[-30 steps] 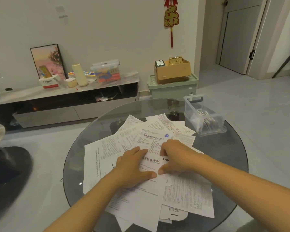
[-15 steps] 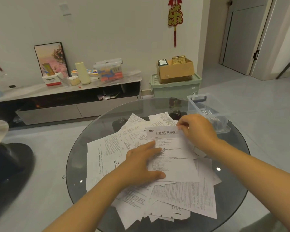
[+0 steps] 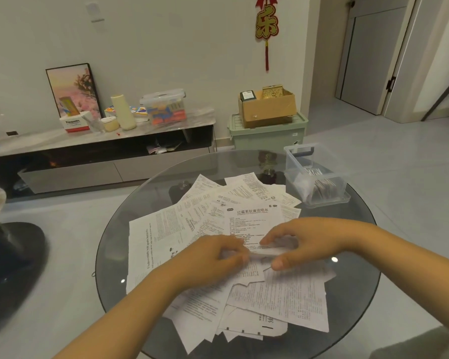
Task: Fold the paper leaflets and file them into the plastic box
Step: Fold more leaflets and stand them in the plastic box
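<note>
So they're mid-fold on one leaflet [image 3: 254, 224], the one with the bold Chinese heading, lying on top of the paper heap. Left hand [image 3: 213, 257] is curled and pinching the near edge of it; right hand [image 3: 298, 242] is curled over the same edge, thumb underneath, so both are gripping that sheet where it's doubled up between them. Looks like the first fold is just being rolled over, not creased yet. The rest of the pile [image 3: 166, 242] fans out under and around both hands across the round glass desk [image 3: 358, 255]. The clear plastic box [image 3: 315, 174] sits beyond the right hand, well apart, with some folded ones already in it. Next I'd guess they need to flatten the crease, fold again, then reach over to the box.
</note>
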